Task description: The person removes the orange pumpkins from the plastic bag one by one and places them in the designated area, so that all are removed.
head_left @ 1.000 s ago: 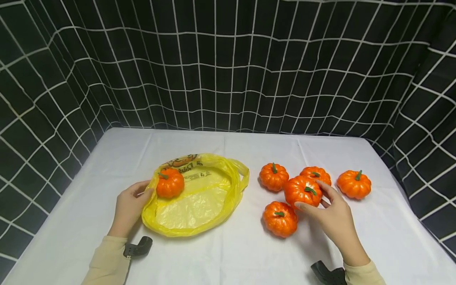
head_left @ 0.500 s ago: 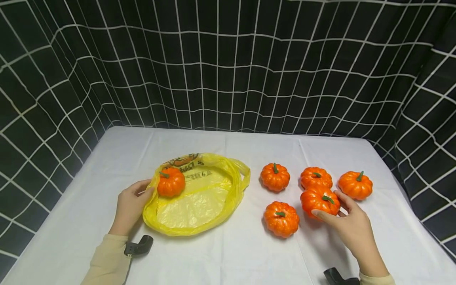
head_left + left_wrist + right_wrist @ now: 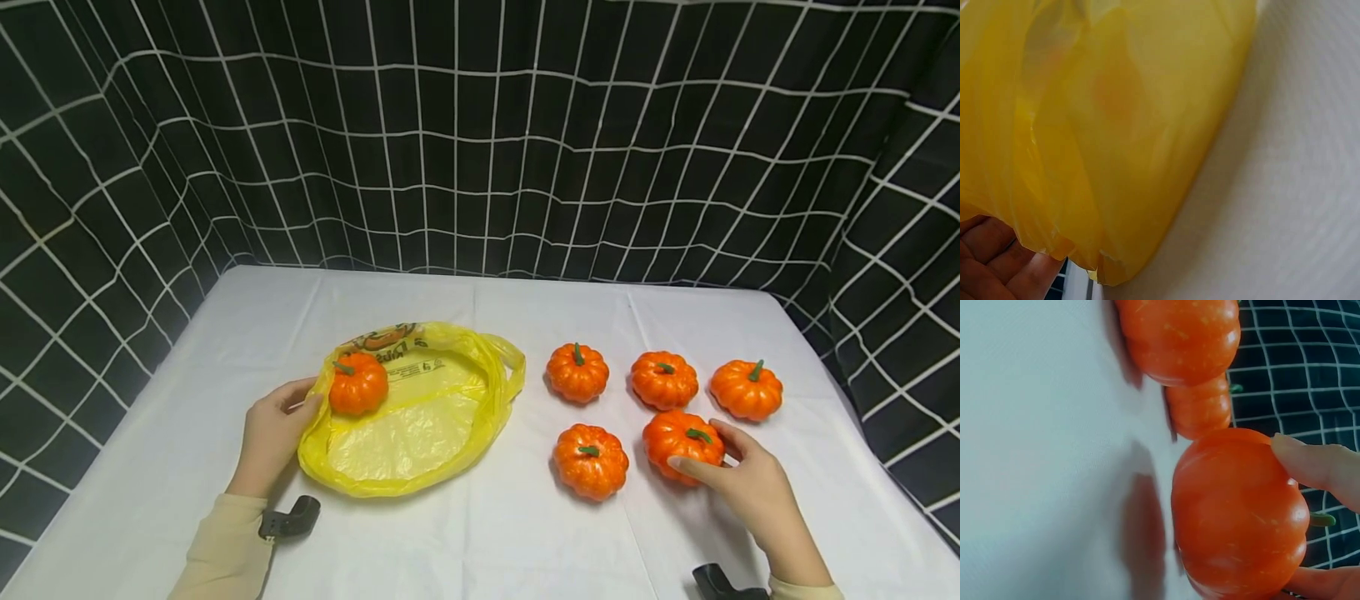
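My left hand (image 3: 279, 429) grips the left rim of a yellow plastic bag (image 3: 420, 479), which lies with its mouth spread open. Inside the bag, at its left, sits a small orange pumpkin (image 3: 359, 385) with a green stem. In the left wrist view the bag (image 3: 1141, 156) fills much of the picture, the left fingers (image 3: 1029, 275) at its edge. To the right, my right hand (image 3: 750, 479) holds another pumpkin (image 3: 682, 446) between thumb and fingers, low over the cloth. The right wrist view shows that pumpkin (image 3: 1238, 512) with the thumb on its side.
Behind the held pumpkin is a row of a left pumpkin (image 3: 577, 372), a middle pumpkin (image 3: 663, 380) and a right pumpkin (image 3: 746, 390). A front pumpkin (image 3: 591, 462) sits to its left. White cloth (image 3: 480, 550) covers the table; a black white-gridded curtain (image 3: 495, 142) surrounds it.
My right hand has moved right and toward me with the pumpkin, lowering it away from the others and uncovering the middle one behind. The left hand and the bag have stayed in place.
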A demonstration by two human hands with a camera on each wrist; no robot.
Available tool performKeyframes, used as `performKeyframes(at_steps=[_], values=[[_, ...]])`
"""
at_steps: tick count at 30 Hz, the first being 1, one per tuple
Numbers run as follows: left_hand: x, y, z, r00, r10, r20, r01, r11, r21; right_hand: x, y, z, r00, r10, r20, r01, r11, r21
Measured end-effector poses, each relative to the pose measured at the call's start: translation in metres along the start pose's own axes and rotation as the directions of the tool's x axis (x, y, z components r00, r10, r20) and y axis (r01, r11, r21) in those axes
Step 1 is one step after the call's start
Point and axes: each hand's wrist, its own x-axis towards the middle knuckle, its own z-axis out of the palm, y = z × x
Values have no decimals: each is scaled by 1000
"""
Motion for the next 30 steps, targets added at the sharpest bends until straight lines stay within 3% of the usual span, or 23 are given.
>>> performKeyframes(at_steps=[7, 30], values=[[0, 0, 0, 1000, -7, 4, 7, 1000, 5, 3, 5, 0, 998, 49, 50, -47, 998, -35], [-2, 2, 0, 1000, -14, 2, 13, 1000, 5, 6, 9, -1, 994, 39, 101, -38, 999, -10]])
